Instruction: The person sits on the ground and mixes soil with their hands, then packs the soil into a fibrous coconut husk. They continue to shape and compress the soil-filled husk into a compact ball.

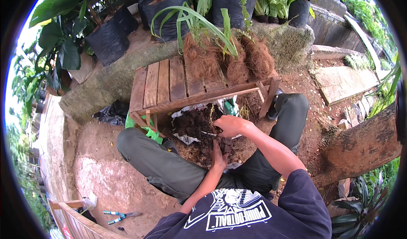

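My left hand (218, 156) is palm up under a dark clump of soil and roots (226, 145), cupping it between my legs. Just above it, my right hand (231, 126) has its fingers curled at the top of the clump, around a thin yellowish plant stem (212, 112). What lies inside the right fingers is partly hidden. Beneath both hands a heap of dark potting soil (187, 121) lies on an opened white sack (187, 139).
A low slatted wooden bench (162, 83) stands ahead, carrying several plants wrapped in coconut fibre (203, 59). Black plant bags (109, 37) line the stone ledge (105, 75) behind. Garden shears (120, 216) lie at lower left; a tree trunk (362, 140) leans at right.
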`<state>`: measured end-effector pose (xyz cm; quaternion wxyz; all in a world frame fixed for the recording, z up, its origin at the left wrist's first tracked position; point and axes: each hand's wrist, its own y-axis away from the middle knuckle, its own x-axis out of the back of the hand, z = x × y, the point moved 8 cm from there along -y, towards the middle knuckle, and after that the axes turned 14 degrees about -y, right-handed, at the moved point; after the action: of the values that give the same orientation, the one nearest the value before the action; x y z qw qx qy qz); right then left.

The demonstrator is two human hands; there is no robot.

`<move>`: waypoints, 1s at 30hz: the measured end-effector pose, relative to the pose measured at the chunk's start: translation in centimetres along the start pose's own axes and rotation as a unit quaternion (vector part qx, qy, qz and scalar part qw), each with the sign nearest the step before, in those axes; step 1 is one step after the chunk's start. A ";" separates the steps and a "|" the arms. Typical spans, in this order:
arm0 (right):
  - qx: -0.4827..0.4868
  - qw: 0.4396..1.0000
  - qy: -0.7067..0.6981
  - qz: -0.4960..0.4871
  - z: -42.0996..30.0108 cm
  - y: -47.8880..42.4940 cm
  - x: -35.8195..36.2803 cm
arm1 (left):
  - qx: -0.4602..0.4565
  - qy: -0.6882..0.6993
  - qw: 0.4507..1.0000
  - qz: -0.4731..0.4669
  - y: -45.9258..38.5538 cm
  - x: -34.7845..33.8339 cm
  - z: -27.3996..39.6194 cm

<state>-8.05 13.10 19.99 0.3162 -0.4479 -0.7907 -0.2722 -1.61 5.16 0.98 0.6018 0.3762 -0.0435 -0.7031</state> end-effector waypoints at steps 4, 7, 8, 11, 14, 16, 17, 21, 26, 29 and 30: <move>-0.004 1.000 0.000 -0.008 0.1 0.0 -0.1 | -0.013 0.012 1.000 -0.012 0.0 -0.2 0.0; -0.004 1.000 0.003 -0.015 0.3 0.0 -0.3 | 0.006 0.014 1.000 -0.008 -0.3 0.1 -0.5; -0.006 1.000 0.003 -0.018 0.4 0.0 -0.4 | 0.001 0.018 1.000 -0.018 -0.4 0.1 -0.5; -0.011 1.000 0.004 -0.022 0.4 0.0 -0.4 | -0.005 0.026 0.999 -0.038 -0.4 -0.1 -0.4; -0.010 1.000 0.011 -0.027 0.7 -0.1 -0.7 | 0.003 0.019 0.999 -0.035 -0.3 -0.2 -0.5; -0.012 0.999 0.015 -0.033 0.6 -0.1 -0.8 | 0.010 0.007 1.000 -0.028 -0.3 -0.2 -0.5; -0.015 0.999 0.015 -0.036 0.6 -0.1 -0.8 | 0.014 0.007 1.000 -0.027 -0.4 -0.2 -0.5; -0.013 0.999 0.011 -0.038 0.6 0.0 -0.9 | 0.024 0.000 1.000 -0.006 0.2 -0.4 -0.4; -0.033 0.998 0.006 -0.045 0.6 0.1 -1.0 | 0.028 -0.006 1.000 -0.005 0.5 -0.5 -0.2; -0.028 0.999 0.006 -0.042 0.8 0.0 -1.3 | 0.026 -0.008 1.000 -0.007 0.8 -0.7 0.0; -0.025 0.999 0.007 -0.041 0.9 -0.1 -1.4 | 0.025 -0.007 1.000 -0.007 0.8 -0.8 0.0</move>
<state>-7.78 12.92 18.39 0.2989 -0.4214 -0.7990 -0.3075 -0.96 5.60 1.75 0.5867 0.3865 -0.0624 -0.7089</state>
